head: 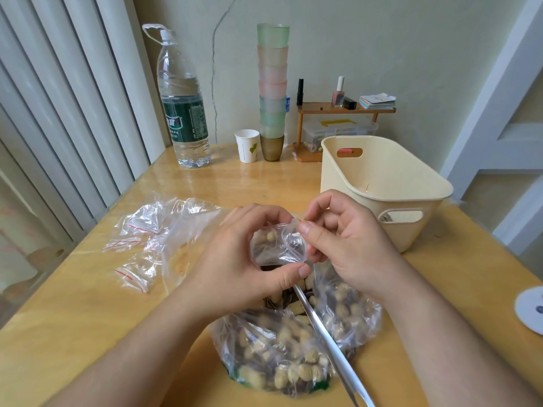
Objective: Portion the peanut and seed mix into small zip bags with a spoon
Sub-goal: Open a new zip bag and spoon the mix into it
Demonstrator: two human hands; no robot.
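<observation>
Small zip bag [279,245], part-filled, held above the large mix bag [293,348]; left hand [235,259] and right hand [346,245] fingers pinch its red-striped mouth, facing right. Spoon [329,342] handle runs diagonally, toward the viewer. Yellow wooden counter [88,304]; pale wall behind.

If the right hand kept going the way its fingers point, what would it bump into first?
The right hand points left, pinching the small zip bag. Past the bag it would probably meet the left hand first, since that hand holds the bag's other side.
</observation>
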